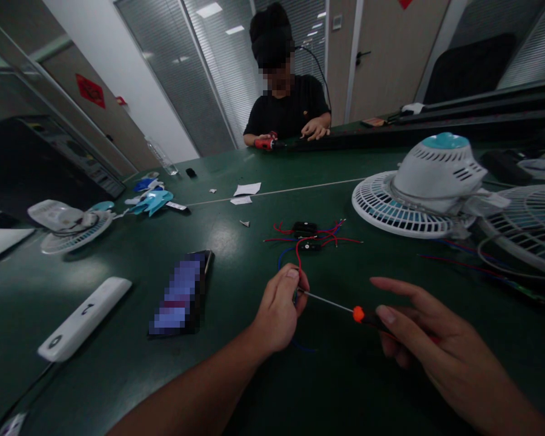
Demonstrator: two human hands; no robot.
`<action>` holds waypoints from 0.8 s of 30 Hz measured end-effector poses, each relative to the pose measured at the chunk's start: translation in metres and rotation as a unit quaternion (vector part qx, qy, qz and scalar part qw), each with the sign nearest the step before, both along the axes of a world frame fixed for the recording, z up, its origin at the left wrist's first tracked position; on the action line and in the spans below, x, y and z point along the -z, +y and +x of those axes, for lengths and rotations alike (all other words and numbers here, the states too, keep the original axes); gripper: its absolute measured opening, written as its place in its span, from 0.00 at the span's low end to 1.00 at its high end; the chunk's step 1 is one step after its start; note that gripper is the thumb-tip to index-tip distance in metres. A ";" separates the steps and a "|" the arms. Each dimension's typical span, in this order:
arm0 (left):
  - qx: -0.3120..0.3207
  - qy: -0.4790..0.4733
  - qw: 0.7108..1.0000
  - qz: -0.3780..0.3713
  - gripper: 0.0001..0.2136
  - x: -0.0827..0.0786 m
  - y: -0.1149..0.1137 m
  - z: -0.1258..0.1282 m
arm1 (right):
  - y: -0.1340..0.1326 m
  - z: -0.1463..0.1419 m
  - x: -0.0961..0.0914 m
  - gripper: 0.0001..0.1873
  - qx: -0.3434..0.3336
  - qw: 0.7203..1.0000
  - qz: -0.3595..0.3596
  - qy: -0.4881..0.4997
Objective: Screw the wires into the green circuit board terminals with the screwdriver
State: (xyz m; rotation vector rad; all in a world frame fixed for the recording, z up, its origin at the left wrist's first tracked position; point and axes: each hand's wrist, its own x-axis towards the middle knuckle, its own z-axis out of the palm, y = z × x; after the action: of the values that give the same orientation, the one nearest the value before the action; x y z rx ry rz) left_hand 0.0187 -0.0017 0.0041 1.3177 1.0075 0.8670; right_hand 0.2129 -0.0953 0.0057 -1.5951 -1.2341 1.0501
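Observation:
My left hand (281,307) is closed around a small part, mostly hidden by the fingers, with a red wire (298,257) and a blue wire (280,259) running out of it. In my right hand (436,345) is a screwdriver (358,313) with an orange and black handle. Its thin metal shaft points left, and the tip reaches the part between my left thumb and fingers. Just beyond my left hand lie two small black modules, a farther one (304,227) and a nearer one (309,246), with red and blue wires spread to both sides.
Phone (181,293) and white power strip (85,318) lie left. A white fan body (436,175) and fan grille (533,218) stand right. A smaller fan part (75,227) and a bottle (162,156) are far left. Across the table (236,278), a person (287,103) holds a red tool (264,144).

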 end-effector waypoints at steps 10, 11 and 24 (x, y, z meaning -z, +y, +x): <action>-0.010 -0.001 1.000 -0.012 0.16 -0.006 -0.002 0.002 | 0.002 -0.002 -0.001 0.29 0.004 1.000 0.018 0.001; -0.010 0.000 1.000 -0.011 0.16 -0.006 -0.002 0.002 | 0.002 -0.002 -0.001 0.28 0.005 1.000 0.020 0.002; -0.010 0.009 1.000 -0.003 0.17 -0.003 -0.001 0.002 | 0.001 -0.002 0.000 0.27 0.020 0.999 0.035 0.006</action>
State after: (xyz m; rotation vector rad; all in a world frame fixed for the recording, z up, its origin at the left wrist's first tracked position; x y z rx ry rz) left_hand 0.0203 -0.0024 0.0075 1.3131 1.0380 0.8679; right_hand 0.2105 -0.0946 0.0053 -1.5511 -1.2134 0.9789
